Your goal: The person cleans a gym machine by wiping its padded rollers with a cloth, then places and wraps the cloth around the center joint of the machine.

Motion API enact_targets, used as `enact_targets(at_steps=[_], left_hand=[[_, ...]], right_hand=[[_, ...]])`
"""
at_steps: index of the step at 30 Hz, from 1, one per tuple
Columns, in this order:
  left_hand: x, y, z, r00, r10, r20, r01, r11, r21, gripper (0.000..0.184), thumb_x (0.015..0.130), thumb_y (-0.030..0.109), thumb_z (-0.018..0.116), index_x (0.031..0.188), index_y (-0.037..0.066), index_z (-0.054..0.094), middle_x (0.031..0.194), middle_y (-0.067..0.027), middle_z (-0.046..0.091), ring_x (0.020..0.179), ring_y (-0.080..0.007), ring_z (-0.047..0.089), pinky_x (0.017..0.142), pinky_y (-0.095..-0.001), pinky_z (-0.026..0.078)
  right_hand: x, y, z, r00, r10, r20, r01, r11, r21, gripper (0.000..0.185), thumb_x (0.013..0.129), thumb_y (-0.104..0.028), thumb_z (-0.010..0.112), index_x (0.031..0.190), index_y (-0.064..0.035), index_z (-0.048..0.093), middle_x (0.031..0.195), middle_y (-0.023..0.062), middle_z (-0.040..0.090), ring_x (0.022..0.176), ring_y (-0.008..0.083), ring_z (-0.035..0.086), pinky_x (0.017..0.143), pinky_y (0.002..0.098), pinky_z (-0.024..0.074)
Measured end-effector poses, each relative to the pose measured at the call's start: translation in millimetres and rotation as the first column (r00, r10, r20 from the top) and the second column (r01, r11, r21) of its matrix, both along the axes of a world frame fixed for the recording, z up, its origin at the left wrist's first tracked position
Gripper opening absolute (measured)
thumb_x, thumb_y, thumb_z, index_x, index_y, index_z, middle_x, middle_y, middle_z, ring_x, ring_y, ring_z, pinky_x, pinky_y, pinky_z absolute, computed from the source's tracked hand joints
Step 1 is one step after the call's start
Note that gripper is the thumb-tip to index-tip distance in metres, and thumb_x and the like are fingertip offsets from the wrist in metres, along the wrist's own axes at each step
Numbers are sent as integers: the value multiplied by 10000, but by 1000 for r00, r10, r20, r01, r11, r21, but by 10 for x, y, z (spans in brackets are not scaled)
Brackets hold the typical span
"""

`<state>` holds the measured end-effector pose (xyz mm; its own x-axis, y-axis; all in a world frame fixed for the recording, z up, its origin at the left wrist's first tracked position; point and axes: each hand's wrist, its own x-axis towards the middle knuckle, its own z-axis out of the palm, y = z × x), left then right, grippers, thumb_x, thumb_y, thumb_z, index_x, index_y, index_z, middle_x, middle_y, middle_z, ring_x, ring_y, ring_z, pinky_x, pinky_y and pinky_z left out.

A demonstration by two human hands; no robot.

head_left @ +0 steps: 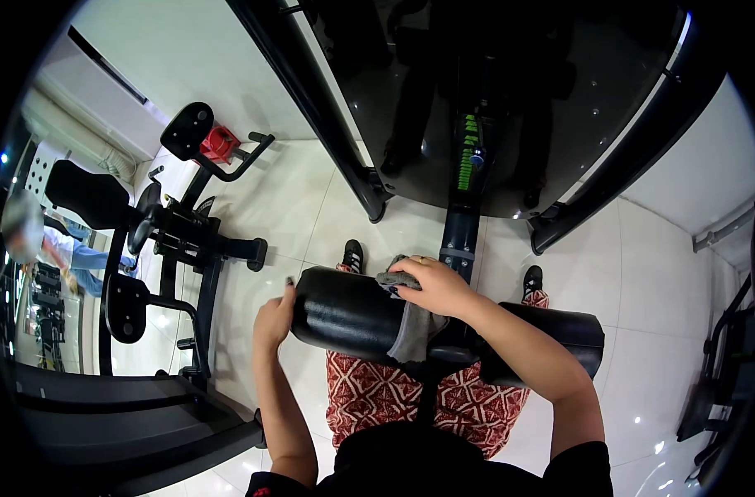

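A black padded roller point(344, 313) of a gym machine lies across in front of me, its cover shiny. My right hand point(434, 286) is closed on a grey cloth point(414, 331), bunched under the fingers on top of the roller, with one end hanging down over the pad's near side. At the roller's left end, my left hand point(274, 321) grips the pad, thumb pointing up; its other fingers are partly hidden. A second black roller pad point(551, 335) sits to the right, partly behind my right forearm.
Ahead stands the machine's dark glossy panel point(609, 108) between black frame posts, with a green-marked strip point(468, 153) down its centre post. Another exercise machine point(166, 224) is on the left, near a red stool point(220, 145). White tiles point(651, 290) cover the floor. A person point(67, 248) shows at far left.
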<state>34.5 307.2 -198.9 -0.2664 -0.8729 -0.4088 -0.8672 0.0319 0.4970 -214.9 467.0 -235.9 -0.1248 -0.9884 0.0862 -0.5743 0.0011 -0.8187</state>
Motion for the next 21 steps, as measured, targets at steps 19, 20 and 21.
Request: enact_targets(at_steps=[19,20,21], left_hand=[[772,105,-598,689,137,-711,269,863,427,717,708,156,768,1307,-14,412,1243,-52,496,1155,-164,436,996,-300,308],[762,129,-577,704,44,-708,280,900,335,657,754,214,727,1286,-26,424,1218,-71,517,1124,-171,461,982,-306,324],[745,143,-551,718,-47,-695,293,925,241,611,801,271,686,1265,-38,436,1193,-90,537,1093,-179,486,967,-313,340]], right_hand=[[19,-5,67,999,16,33,-15,1000,-18,339,771,-178,622,1089,-89,542,1018,119,586,969,297,554,842,354,432],[24,0,61,1000,8,26,-8,1000,-13,327,773,-181,615,1078,-87,545,1035,117,585,990,299,543,846,362,432],[26,5,56,1000,2,21,-1,1000,-7,314,775,-184,609,1067,-86,548,1052,116,585,1012,301,532,851,370,431]])
